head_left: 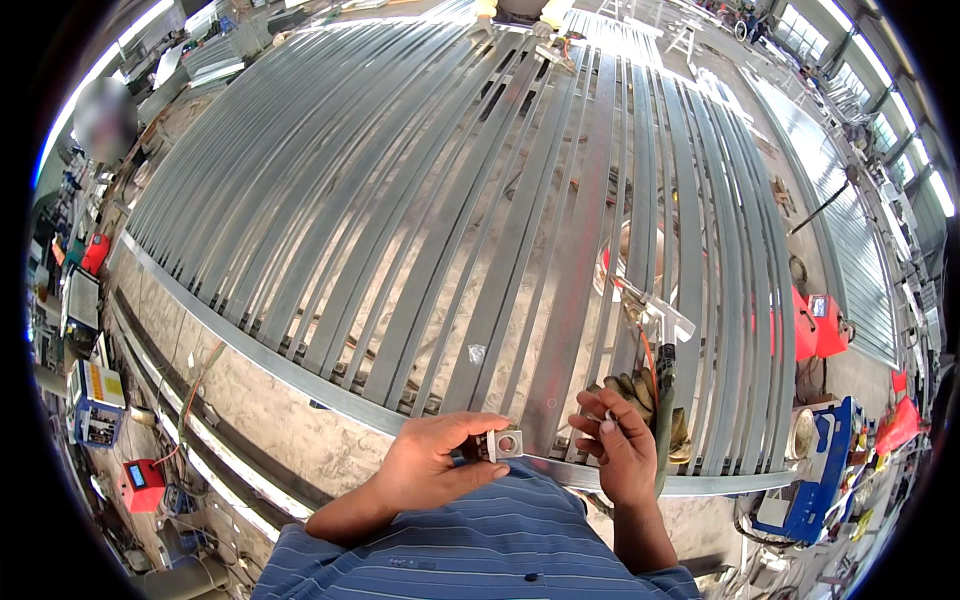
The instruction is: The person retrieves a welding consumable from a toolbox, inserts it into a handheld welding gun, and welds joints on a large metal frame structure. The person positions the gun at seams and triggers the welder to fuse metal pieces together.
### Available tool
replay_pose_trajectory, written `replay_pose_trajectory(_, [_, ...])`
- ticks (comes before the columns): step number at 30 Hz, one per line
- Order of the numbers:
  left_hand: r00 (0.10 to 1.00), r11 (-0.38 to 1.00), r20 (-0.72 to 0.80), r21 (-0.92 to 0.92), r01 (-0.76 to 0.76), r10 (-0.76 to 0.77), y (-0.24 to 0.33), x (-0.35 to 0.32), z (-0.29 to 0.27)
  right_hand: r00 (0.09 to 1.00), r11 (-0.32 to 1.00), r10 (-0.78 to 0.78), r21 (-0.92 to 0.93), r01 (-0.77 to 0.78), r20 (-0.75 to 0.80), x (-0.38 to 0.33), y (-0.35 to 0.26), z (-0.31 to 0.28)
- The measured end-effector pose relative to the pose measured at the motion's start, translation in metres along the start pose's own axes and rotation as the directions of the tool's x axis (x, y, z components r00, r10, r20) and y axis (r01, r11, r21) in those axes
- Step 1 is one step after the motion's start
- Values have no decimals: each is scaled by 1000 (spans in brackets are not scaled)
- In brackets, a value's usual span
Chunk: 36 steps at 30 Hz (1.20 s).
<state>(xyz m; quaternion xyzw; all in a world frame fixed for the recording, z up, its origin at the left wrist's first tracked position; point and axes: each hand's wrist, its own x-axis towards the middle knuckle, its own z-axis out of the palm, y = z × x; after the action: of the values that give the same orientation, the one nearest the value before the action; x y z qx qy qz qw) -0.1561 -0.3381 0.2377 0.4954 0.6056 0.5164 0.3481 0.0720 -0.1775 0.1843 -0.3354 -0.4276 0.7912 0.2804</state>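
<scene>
My left hand (430, 462) grips a small square metal piece (508, 444) with a round hole in its face, held between thumb and fingers in front of my blue striped shirt. Its darker back part is partly covered by my fingers. My right hand (622, 445) is raised beside it, fingers curled and pinched around a tiny light-coloured item (609, 418) too small to name. The two hands are apart. Just beyond the right hand lie worn work gloves (632, 386) and a welding torch (664, 318) with a cable, resting on the metal bars.
Long grey metal bars (410, 230) form a wide grid before me, bordered by a near edge rail (270, 375). Red machines (822, 325) and a blue unit (826, 470) stand right, a red box (142, 485) left. Another person's gloved hands (550, 18) are at the far end.
</scene>
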Motion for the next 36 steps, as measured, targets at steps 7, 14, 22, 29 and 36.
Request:
replay_pose_trajectory(7, [998, 998, -1, 15, -58, 58, -6, 4, 6, 960, 895, -191, -365, 256, 205, -16, -9, 5])
replay_pose_trajectory(14, [998, 998, 14, 7, -55, 55, -8, 3, 9, 939, 898, -270, -298, 325, 210, -13, -12, 6])
replay_pose_trajectory(22, [996, 998, 77, 44, -36, 33, -4, 6, 7, 958, 909, -220, -319, 269, 182, -15, -24, 26])
replay_pose_trajectory(29, [998, 997, 55, 67, -34, 30, -1, 8, 14, 778, 469, -510, -641, 608, 365, -14, -32, 37])
replay_pose_trajectory(36, [994, 985, 32, 136, -108, 104, 2, 7, 15, 547, 97, -594, -622, 777, 590, -9, -35, 58])
